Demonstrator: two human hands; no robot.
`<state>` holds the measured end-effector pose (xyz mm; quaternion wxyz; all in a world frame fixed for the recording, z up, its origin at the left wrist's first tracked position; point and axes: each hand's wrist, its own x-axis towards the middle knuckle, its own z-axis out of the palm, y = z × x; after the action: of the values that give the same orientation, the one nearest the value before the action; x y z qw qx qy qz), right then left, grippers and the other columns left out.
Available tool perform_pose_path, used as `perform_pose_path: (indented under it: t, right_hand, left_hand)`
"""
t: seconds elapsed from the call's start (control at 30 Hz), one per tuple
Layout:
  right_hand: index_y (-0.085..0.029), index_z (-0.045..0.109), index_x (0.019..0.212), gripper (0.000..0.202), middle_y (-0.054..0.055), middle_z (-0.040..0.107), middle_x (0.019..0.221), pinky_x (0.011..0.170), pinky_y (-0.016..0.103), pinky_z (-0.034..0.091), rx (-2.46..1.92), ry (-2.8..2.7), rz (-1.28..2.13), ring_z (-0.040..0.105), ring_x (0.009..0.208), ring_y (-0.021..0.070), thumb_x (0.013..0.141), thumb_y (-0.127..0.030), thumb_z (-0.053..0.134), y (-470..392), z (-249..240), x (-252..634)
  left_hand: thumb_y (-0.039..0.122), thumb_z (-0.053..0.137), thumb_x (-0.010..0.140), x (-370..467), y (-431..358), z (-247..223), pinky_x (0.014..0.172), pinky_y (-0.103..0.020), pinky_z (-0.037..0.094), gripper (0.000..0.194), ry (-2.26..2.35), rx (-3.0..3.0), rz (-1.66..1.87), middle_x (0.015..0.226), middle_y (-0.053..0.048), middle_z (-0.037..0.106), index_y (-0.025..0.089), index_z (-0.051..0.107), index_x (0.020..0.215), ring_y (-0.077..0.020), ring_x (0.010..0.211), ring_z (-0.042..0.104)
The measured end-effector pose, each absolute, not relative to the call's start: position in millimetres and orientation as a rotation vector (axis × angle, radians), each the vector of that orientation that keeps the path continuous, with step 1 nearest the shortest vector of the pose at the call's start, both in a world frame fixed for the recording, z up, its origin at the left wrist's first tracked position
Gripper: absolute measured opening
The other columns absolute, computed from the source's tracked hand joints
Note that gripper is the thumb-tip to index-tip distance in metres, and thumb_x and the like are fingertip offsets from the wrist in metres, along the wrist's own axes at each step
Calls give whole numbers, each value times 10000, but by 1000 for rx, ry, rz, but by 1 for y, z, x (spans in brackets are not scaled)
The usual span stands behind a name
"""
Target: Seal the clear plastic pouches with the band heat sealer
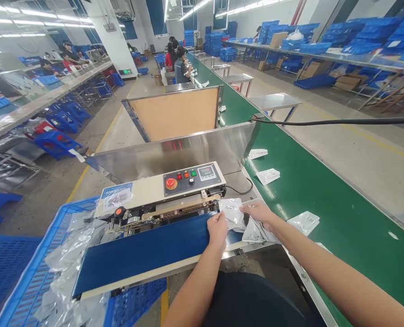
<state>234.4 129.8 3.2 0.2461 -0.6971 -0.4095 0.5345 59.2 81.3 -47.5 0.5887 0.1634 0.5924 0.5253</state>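
The left hand (pixel 217 228) rests on the right end of the dark blue belt (pixel 144 252) of the sealing machine (pixel 161 200), its fingers curled onto the edge of a clear plastic pouch (pixel 232 212) lying at the machine's intake. The right hand (pixel 259 212) pinches the same pouch's far edge between thumb and fingers, while more pouches (pixel 254 232) sit beneath its wrist. The machine's control panel (pixel 191 178) shows a red button. A blue crate (pixel 25 272) at the left holds loose bags. Sealed pouches (pixel 268 176) lie on the green conveyor (pixel 324 204) to the right
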Motion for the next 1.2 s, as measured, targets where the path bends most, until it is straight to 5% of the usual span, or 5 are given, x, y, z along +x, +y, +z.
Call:
perform_pose_path:
  t: [0.27, 0.63, 0.9, 1.1, 1.2]
  right_hand:
    - [-165, 710, 693, 254, -34, 491, 533, 525, 266, 326, -2071, -1321, 1370, 409, 555, 126, 691, -382, 842, 151, 27, 252]
    - [-208, 561, 568, 321, -34, 470, 551, 579, 271, 325, -2031, -1461, 1397, 425, 608, 143, 726, -363, 793, 157, 25, 188]
    - [-209, 681, 705, 380, -9, 590, 629, 592, 271, 372, -1804, -1394, 1417, 484, 610, 151, 782, -572, 764, 117, 56, 186]
    - [-175, 807, 1077, 567, 55, 743, 860, 621, 272, 475, -1639, -1204, 1415, 602, 697, 171, 782, -659, 809, 102, 74, 184]
    - [-184, 817, 1195, 619, 98, 789, 1078, 770, 291, 544, -1636, -1220, 1356, 683, 903, 223, 749, -610, 872, 100, 70, 208]
  left_hand:
    - [562, 888, 700, 80, 93, -49, 701, -333, 517, 457, 1397, 372, 1228, 597, -7, 587, 151, 697, 634, -174, 641, 569]
    - [592, 893, 705, 24, 81, -45, 751, -386, 574, 501, 1477, 314, 1295, 758, -95, 745, 112, 794, 811, -260, 763, 703]
    - [463, 836, 835, -14, 22, -9, 1184, -487, 445, 599, 1822, 838, 1513, 1493, -163, 649, 226, 721, 1373, -352, 1381, 589]
    - [583, 655, 969, 33, 25, 9, 950, -430, 572, 554, 1162, 1079, 1157, 1072, -120, 802, 151, 773, 1295, -293, 987, 716]
    - [617, 642, 979, 41, 33, 9, 942, -384, 557, 592, 1146, 868, 1282, 1182, -132, 781, 157, 743, 1338, -274, 1028, 700]
